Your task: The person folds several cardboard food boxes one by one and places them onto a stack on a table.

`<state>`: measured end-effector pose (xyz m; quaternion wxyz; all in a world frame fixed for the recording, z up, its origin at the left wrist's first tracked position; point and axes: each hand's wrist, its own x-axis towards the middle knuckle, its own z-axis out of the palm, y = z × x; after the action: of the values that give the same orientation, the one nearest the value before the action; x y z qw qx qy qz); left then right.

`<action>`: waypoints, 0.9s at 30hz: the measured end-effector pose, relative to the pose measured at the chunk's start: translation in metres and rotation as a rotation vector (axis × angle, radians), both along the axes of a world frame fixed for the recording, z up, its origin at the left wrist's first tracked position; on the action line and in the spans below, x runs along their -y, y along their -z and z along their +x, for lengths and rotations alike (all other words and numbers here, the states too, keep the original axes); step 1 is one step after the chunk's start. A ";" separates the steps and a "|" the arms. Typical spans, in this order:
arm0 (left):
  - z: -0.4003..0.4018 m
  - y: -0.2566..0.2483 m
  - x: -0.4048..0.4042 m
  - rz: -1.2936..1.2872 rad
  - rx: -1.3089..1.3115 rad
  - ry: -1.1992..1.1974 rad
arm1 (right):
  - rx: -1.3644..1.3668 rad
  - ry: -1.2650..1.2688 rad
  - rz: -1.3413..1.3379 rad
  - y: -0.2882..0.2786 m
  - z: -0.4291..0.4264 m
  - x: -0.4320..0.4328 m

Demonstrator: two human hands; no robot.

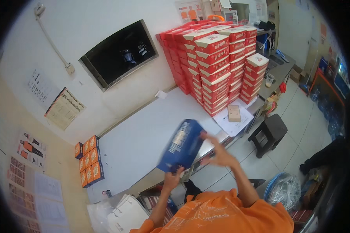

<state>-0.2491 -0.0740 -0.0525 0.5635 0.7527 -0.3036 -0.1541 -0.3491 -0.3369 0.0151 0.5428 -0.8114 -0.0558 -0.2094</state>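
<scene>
A blue cardboard box [183, 142] with pale and yellow printing is tilted above the front edge of the white tabletop [140, 131]. My left hand [172, 179] grips its lower end, thumb against the near side. At the box's upper right edge, the fingertips of my right hand [223, 153] meet the cardboard; its other fingers are spread. Motion blurs the box and the right fingers, so whether that hand grips it is unclear. The far side of the box is hidden.
Tall stacks of red and cream boxes [214, 70] stand at the table's right. A tan box [234, 113] lies on papers [218, 118] nearby. Small orange and navy boxes [90, 163] are piled at the left. A dark plastic stool [268, 134] stands on the tiled floor.
</scene>
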 end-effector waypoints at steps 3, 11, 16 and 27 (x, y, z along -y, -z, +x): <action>-0.013 -0.021 0.015 -0.559 -0.509 -0.189 | 0.032 -0.174 -0.360 0.008 -0.002 -0.051; -0.045 -0.031 0.043 -0.700 -0.622 -0.435 | 0.312 -0.020 -0.142 0.020 -0.013 -0.074; -0.064 -0.051 0.061 -0.577 -0.251 -0.547 | 0.475 0.145 -0.286 0.016 -0.014 -0.069; -0.072 -0.048 0.070 -0.668 -0.459 -0.229 | 0.349 0.347 -0.263 0.008 -0.015 -0.075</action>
<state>-0.3216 -0.1445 -0.0041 0.8431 0.5037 -0.1178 -0.1471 -0.3637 -0.2617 0.0071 0.3709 -0.8240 -0.0354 -0.4269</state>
